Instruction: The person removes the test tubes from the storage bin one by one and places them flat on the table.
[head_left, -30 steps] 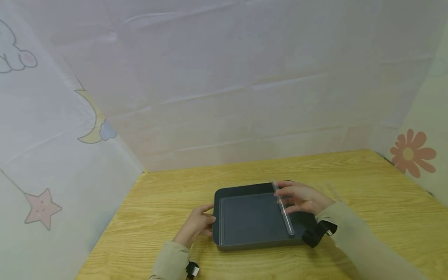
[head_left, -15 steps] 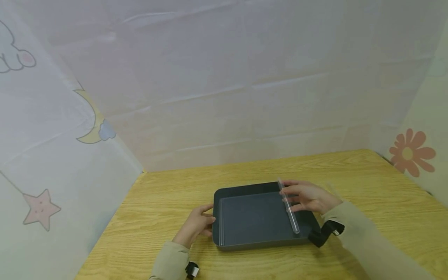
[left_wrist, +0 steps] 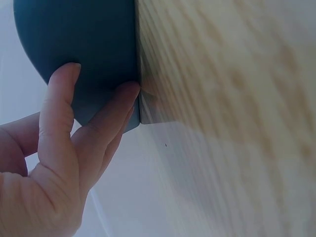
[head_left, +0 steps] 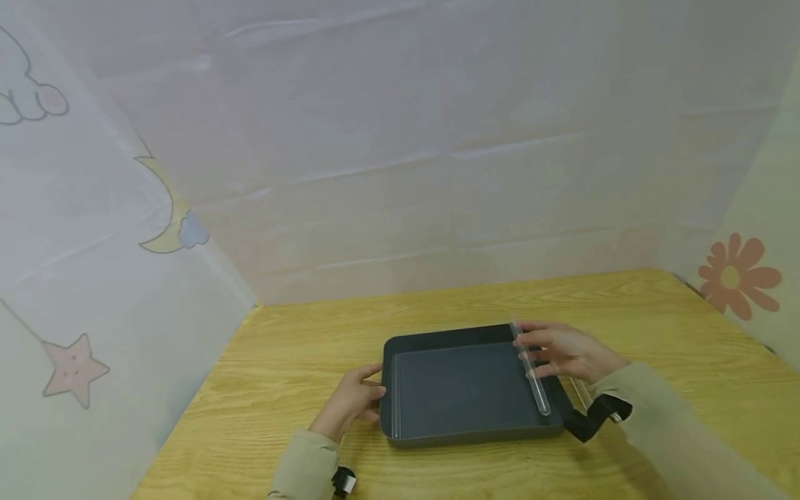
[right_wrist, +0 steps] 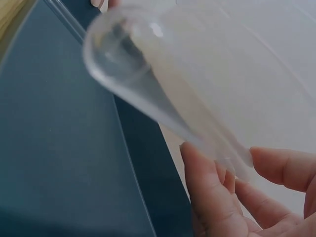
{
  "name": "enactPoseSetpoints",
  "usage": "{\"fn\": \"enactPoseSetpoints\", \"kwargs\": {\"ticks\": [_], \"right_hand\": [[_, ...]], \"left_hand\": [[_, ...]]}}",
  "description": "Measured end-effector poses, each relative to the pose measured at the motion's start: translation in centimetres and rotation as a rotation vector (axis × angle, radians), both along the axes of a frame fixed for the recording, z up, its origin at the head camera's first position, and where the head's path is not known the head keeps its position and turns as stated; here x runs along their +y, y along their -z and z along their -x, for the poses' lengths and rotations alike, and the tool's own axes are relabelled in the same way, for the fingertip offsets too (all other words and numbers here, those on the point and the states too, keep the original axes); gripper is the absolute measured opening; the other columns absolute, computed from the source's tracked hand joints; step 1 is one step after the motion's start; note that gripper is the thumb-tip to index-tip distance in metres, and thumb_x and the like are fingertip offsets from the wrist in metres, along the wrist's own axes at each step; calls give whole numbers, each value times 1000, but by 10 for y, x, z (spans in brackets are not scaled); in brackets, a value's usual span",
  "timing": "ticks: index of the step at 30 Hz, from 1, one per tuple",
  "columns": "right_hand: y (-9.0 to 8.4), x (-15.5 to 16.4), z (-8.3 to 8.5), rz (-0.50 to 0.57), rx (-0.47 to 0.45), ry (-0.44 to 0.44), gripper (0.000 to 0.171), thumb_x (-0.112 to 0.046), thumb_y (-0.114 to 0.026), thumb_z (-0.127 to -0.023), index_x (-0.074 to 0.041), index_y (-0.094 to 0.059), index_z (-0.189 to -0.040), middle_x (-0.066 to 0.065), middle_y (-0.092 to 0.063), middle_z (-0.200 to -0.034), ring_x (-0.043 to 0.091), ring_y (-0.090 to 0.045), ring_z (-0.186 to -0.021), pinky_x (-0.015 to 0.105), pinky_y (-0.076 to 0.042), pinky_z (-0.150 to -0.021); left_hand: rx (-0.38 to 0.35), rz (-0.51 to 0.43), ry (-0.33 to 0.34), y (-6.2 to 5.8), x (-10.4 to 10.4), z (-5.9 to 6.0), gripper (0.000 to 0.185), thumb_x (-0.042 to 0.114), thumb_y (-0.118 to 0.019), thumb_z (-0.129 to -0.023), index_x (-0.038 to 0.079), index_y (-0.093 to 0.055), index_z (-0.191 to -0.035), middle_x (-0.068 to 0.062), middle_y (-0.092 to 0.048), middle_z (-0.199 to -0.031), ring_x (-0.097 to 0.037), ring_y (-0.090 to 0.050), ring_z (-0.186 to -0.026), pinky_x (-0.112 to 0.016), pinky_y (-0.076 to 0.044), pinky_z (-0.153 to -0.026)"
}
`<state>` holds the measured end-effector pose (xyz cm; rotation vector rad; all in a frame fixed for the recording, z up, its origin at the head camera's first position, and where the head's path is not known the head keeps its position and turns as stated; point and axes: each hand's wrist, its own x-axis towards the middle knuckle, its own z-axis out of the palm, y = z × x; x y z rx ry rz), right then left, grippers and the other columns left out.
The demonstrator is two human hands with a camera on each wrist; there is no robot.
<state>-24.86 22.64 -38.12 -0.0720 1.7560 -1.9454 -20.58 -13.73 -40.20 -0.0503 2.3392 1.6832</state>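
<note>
From the head view, we see our left hand (head_left: 350, 406) resting against the left wall of the dark tray (head_left: 465, 439), thumb and fingers touching its rim, probably to keep it from sliding on the counter (head_left: 300, 361). Our right hand (head_left: 565, 351) holds a clear glass tube (head_left: 531, 371) over the tray's right side, fingers pinching it near its far end so that the rounded end slants down toward the near right corner. The tray floor is bare, and open counter lies on every side; the draped walls stand well back.

From the left wrist view, the left hand (left_wrist: 54, 163) has fingers nearly straight, tips pressed flat on the tray's rounded corner (left_wrist: 94, 44); this grip is relaxed, curled round nothing.

From the right wrist view, the tube (right_wrist: 148, 84) fills the frame, closed round end nearest us, while the fingers (right_wrist: 217, 197) of the right hand clasp it further along. The tray (right_wrist: 59, 148) lies just below, its wall beside the tube.
</note>
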Motion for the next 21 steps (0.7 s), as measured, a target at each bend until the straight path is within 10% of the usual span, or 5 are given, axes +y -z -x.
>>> {"fn": "enactPoseSetpoints", "kwargs": {"ticks": [21], "right_hand": [[4,20,-1,-9,-21,32,73,-12,-55,-100,0,-9,-155,7,-55,-107,18,-58,-88,34,-57,-69]], "left_hand": [[5,1,4,-2,0,-1,54,-8,-54,-93,-8,-38,-145,-32,-60,-118,-27,-68,-86,-28,-54,-49]]}}
